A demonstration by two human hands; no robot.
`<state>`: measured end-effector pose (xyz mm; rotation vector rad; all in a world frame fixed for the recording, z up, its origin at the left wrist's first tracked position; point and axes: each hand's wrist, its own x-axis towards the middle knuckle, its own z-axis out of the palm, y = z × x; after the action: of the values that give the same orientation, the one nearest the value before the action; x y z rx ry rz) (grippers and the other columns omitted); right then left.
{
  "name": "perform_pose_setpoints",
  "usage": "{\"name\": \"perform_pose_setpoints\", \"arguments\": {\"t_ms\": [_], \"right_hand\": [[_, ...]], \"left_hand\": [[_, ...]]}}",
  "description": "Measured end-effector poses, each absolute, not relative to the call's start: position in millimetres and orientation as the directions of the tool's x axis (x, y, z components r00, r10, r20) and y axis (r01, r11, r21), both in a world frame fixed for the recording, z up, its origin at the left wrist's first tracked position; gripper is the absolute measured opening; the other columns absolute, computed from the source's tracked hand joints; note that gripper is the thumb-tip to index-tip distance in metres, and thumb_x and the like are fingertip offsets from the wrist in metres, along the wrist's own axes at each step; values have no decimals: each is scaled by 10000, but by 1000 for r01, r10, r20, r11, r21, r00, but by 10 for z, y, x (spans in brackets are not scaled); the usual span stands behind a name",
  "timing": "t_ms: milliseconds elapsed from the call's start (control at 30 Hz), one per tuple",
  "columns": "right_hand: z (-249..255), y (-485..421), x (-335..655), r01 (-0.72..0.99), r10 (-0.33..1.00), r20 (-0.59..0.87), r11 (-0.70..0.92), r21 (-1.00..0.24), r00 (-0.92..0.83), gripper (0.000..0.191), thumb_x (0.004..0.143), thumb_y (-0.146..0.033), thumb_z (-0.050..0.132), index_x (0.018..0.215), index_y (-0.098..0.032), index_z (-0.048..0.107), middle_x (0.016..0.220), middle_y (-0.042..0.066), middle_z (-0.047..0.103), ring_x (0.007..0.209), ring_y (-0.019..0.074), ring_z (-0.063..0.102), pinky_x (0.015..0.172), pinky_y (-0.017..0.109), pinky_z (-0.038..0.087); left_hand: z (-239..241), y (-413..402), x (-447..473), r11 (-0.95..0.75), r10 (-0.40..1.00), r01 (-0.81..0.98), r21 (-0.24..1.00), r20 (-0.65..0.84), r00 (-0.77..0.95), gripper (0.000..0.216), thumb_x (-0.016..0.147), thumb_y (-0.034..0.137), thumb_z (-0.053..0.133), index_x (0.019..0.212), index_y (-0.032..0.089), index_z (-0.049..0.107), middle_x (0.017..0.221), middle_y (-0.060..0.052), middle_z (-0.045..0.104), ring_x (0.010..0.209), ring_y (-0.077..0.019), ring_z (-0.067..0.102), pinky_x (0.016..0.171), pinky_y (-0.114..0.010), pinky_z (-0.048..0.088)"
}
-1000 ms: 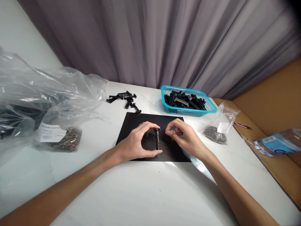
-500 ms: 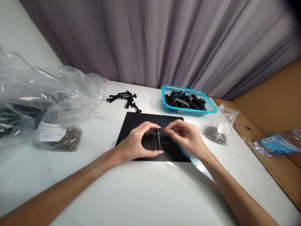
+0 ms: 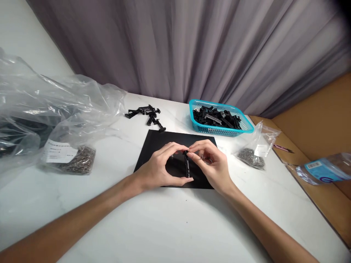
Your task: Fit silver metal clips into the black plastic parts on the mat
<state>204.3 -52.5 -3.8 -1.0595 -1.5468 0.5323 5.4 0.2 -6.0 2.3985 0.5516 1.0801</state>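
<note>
Two hands (image 3: 157, 170) (image 3: 212, 167), one basket (image 3: 219, 130), one mat (image 3: 153, 144)

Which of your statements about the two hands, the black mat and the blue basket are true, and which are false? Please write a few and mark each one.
1. The left hand holds a slim black part between thumb and fingers, over the black mat. True.
2. The right hand rests on the blue basket. False: its fingertips are at the top end of the black part, apart from the basket.
3. The blue basket holds black pieces. True.
4. The loose black pieces lie on the black mat. False: they lie on the white table, beyond the mat.
</note>
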Motion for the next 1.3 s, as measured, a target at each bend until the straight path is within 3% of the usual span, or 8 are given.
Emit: {"name": "perform_pose_setpoints", "arguments": {"t_ms": [233,367,533,900,1067,1300], "right_hand": [[-57,-598,2005,541,779,626,535,-649,-20,86,972,-162,626,964,-227,682,1050,45,660,591,92,441,520,266,446],[-50,-619,1970,603,773,635,511,-613,-10,98,975,-175,607,913,-227,663,1013,52,655,598,99,501,519,267,474],[-87,-628,1954,633,792,608,444,-634,54,43,977,-227,627,968,-240,668,1028,61,660,585,115,456,515,292,474],[-154,-633,1902,624,712,702,537,-567,25,128,975,-140,611,910,-229,678,854,39,614,647,133,561,527,286,468],[-102,-649,1929,583,775,631,518,-626,-11,134,986,-195,597,959,-228,725,914,62,645,579,117,526,491,297,456],[31,-563,2058,343,933,352,308,-887,73,185,947,-392,683,914,-225,758,925,47,700,618,124,500,520,281,400]], "left_hand": [[-64,-14,55,-835,504,179,520,596,625,657,708,314,916,1247,216,554,1126,-62,681,1029,-224,668,899,-361,599],[-63,-15,48,-823,520,199,533,563,643,631,721,300,903,1241,222,554,1135,-55,678,1053,-224,666,933,-369,591],[-43,-17,44,-817,531,212,536,557,639,644,715,296,907,1251,224,558,1134,-55,678,1046,-227,671,925,-364,595],[-34,-92,56,-775,597,272,571,518,613,623,703,268,906,1229,229,576,1110,-39,676,1047,-225,659,927,-366,583],[-23,-76,31,-775,600,277,568,523,606,621,706,282,899,1229,231,568,1130,-43,673,1021,-219,662,902,-359,586],[-40,-11,36,-758,615,305,576,478,627,625,700,282,886,1234,235,564,1121,-37,660,999,-209,660,910,-355,583]]}}
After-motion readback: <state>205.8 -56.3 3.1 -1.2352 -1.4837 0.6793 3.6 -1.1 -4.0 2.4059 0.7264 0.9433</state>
